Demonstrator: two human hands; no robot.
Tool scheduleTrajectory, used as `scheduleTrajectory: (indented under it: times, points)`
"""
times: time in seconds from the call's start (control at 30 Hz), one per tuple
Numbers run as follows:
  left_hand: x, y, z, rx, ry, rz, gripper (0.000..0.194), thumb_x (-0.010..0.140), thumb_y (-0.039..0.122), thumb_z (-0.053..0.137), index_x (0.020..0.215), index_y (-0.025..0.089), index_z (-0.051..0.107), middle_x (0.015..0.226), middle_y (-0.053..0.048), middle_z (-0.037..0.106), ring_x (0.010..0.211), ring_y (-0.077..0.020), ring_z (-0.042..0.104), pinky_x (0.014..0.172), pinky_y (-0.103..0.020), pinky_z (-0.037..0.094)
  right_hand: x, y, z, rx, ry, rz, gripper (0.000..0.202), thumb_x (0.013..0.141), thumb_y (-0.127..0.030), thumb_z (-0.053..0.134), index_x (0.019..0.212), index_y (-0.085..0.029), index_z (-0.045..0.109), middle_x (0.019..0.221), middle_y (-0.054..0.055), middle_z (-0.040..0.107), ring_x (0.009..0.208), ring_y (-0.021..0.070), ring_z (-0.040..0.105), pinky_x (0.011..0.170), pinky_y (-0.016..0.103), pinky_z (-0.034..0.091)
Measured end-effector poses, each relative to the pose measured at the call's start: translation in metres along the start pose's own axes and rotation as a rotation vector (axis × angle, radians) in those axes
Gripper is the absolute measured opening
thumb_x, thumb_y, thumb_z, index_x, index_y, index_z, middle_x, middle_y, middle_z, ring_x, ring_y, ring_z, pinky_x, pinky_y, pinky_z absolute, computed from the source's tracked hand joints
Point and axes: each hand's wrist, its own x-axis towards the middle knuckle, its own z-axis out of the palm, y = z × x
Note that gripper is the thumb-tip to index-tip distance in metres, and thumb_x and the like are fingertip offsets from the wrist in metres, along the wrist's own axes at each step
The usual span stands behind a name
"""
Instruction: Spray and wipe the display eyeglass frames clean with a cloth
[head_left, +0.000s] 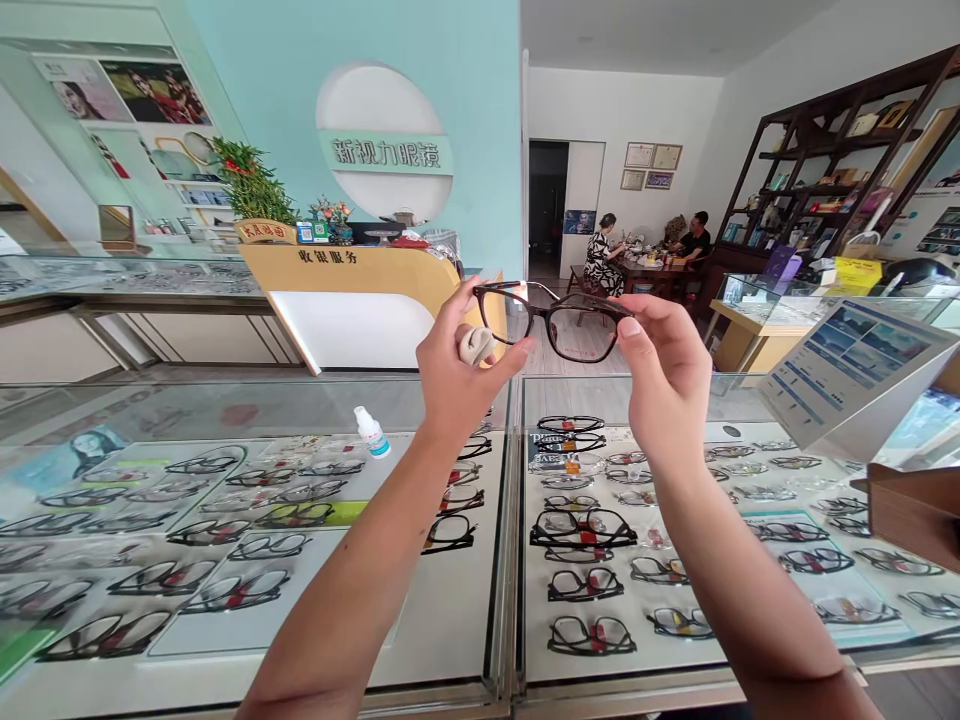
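A pair of dark-framed eyeglasses [541, 312] is held up in front of me, above the glass display case. My left hand [469, 365] grips its left end, with the thumb at the lower rim. Tucked in the same hand is a crumpled pale cloth [476, 346]. My right hand [664, 360] pinches the right end near the hinge between thumb and fingers. Reddish print shows on the right lens. Below, on the glass top, stands a small white spray bottle [373, 433] with a blue label.
Rows of eyeglasses [590, 635] lie inside the display case [512, 560]. A printed display board [855, 370] and a brown box [915, 515] stand at right. Beyond is a cashier counter [337, 330]. Two people sit at a table [649, 268] at the back.
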Motion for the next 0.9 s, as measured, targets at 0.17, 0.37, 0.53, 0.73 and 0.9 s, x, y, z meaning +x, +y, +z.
scheduleTrajectory:
  times: [0.17,0.37,0.53,0.73,0.9]
  points:
    - [-0.002,0.003,0.002,-0.017,-0.009,-0.009,0.081,0.095,0.072,0.084,0.161,0.029,0.063,0.157,-0.013,0.076,0.134,-0.0354,0.081,0.088,-0.040,0.075,-0.001,-0.008,0.000,0.062,-0.030,0.037,0.026,0.114,-0.049,0.065,0.128,-0.030,0.079,0.119,0.007,0.081,0.101,0.0237,0.078,0.089,0.044,0.068]
    - [-0.002,0.003,0.003,-0.101,-0.005,-0.075,0.084,0.091,0.075,0.088,0.158,0.031,0.067,0.161,-0.013,0.074,0.121,-0.0317,0.085,0.092,-0.043,0.075,-0.002,-0.011,0.002,0.143,-0.039,0.092,0.025,0.110,-0.049,0.070,0.122,-0.030,0.082,0.120,0.006,0.085,0.103,0.0244,0.078,0.091,0.045,0.068]
    - [-0.002,0.003,0.006,-0.128,-0.055,-0.097,0.088,0.092,0.076,0.087,0.164,0.032,0.062,0.158,-0.015,0.077,0.111,-0.0306,0.085,0.094,-0.049,0.076,-0.003,-0.009,0.000,0.150,-0.035,0.099,0.027,0.110,-0.044,0.068,0.127,-0.030,0.084,0.121,0.007,0.086,0.098,0.0244,0.079,0.091,0.047,0.068]
    - [-0.004,0.004,0.009,-0.160,-0.030,-0.114,0.087,0.088,0.077,0.091,0.159,0.035,0.065,0.157,-0.013,0.076,0.108,-0.0289,0.084,0.084,-0.045,0.076,-0.001,-0.009,-0.002,0.189,-0.032,0.185,0.028,0.108,-0.039,0.069,0.127,-0.028,0.087,0.113,0.006,0.086,0.094,0.0220,0.077,0.093,0.045,0.067]
    - [0.001,0.003,0.001,-0.066,-0.028,-0.075,0.085,0.090,0.068,0.094,0.160,0.031,0.063,0.158,-0.014,0.072,0.104,-0.0265,0.083,0.079,-0.041,0.073,0.008,0.000,-0.006,0.224,-0.128,0.263,0.029,0.107,-0.033,0.064,0.128,-0.029,0.085,0.121,0.005,0.087,0.106,0.0234,0.080,0.105,0.048,0.065]
